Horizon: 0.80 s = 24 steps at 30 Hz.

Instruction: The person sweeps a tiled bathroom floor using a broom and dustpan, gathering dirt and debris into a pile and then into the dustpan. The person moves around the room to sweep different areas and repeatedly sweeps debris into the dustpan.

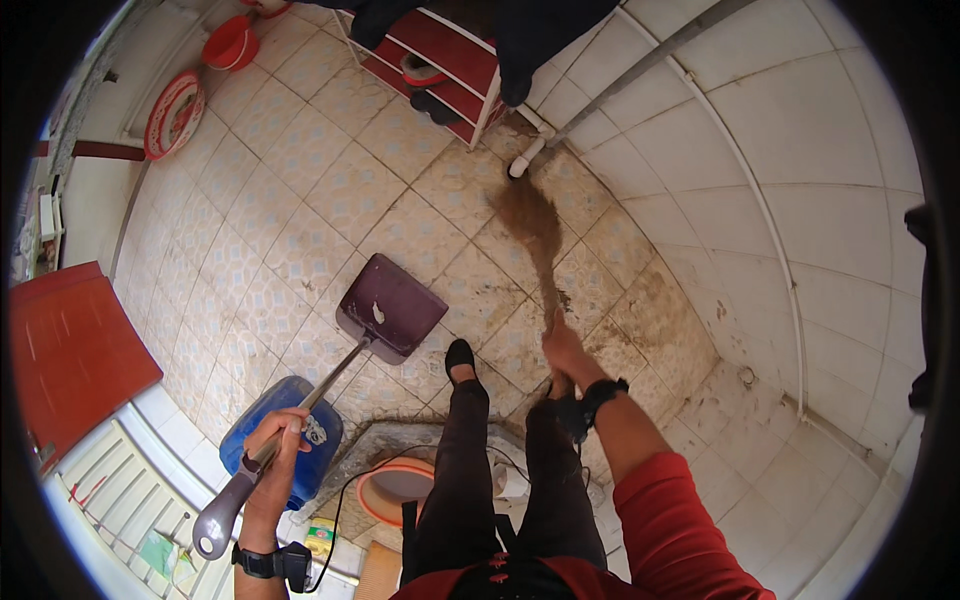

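the left hand (pixel 281 438), lower left of the frame, has its grip closed around the slim metal pole (pixel 337 374) of a dustpan (pixel 400 308); the pole ends in a rounded, grey-purple plastic handle (pixel 223 515) with a hole. the pan, dark plum plastic with softened corners and a pale patch, sits near the centre over patterned, grimy tiles (pixel 270 240). the right hand (pixel 567 352), right of centre, grips the stalk of a broom (pixel 528 215), its brown fibrous head splayed near a smooth white pipe (pixel 526 162) at upper centre.
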Tool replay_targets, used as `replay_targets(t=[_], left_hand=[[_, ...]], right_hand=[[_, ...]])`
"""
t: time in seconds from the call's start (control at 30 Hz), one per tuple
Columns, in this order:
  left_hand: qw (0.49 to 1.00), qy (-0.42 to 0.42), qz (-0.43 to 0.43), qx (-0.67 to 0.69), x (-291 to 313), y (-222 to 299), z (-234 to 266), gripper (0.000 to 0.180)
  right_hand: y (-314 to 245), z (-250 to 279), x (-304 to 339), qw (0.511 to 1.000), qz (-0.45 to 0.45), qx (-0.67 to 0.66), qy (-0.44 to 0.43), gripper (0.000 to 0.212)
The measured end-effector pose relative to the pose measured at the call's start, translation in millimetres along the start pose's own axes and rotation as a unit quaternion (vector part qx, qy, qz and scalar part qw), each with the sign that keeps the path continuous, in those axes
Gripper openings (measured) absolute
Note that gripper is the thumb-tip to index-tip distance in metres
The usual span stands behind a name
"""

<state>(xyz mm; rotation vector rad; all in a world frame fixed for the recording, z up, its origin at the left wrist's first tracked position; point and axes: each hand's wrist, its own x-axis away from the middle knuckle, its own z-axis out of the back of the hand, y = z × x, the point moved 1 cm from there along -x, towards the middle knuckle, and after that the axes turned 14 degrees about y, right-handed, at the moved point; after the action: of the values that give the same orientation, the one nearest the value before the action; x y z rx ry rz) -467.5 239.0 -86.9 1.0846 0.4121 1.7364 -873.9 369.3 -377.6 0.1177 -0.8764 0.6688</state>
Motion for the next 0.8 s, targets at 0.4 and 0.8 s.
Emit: replay_targets(t=[0.4, 0.8], left_hand=[[0.997, -0.038, -0.047, -0.049, -7.4, -5.7, -9.7, 0.024], [0.995, 0.041, -0.065, -0.07, -8.1, -12.3, -30.3, 0.033]], right_hand=[[118.9, 15.5, 194.8, 0.79, -0.295, -0.537, -0.031, 0.059], [154.2, -86.1, 128.5, 0.758, -0.302, -0.576, 0.049, 0.027]])
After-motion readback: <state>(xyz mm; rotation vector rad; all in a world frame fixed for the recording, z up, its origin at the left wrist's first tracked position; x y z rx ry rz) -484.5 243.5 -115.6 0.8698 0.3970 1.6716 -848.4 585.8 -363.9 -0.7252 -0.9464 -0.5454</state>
